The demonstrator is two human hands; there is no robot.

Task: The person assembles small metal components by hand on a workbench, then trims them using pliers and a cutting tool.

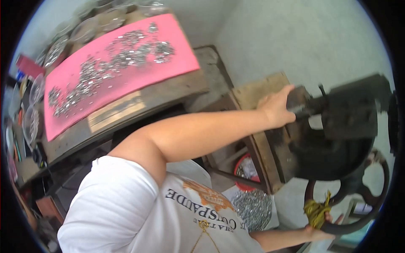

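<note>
The two hands are well apart, both at the right, away from the desk. The left hand (276,107), on a bare arm stretched across the view, touches the dark metal block (298,99) at the front of a heavy black metal hand press (331,156); its fingers reach the block's side, but blur hides whether they pinch anything. The press stands beside a pale wall, at the right end of a worn wooden stand (253,95) with dark legs.

Lower down, the right hand (322,231) is at the rim of a thick black handwheel (382,192) with curved spokes, just beside a yellow-green cloth (315,213) knotted round that rim. The rim hides part of this hand, so how firmly its fingers close cannot be told.

Under the stand is a red round basin (243,185) holding silvery bits and something pale; just beside it a large heap of small silver metal pieces (253,211) lies on a white sheet (274,216).

At the left, a brown wooden desk (185,88) carries a bright pink rectangular sheet (126,90), strewn with loose shiny silver pieces (122,59) in a band from near the desk's left edge toward its far right corner. Clear round plastic bowls (84,31) line the far and left edges, several with silvery contents. A small black object (39,155) lies near the desk's near left corner, and a pale strip of wood (118,111) lies along its near edge.
</note>
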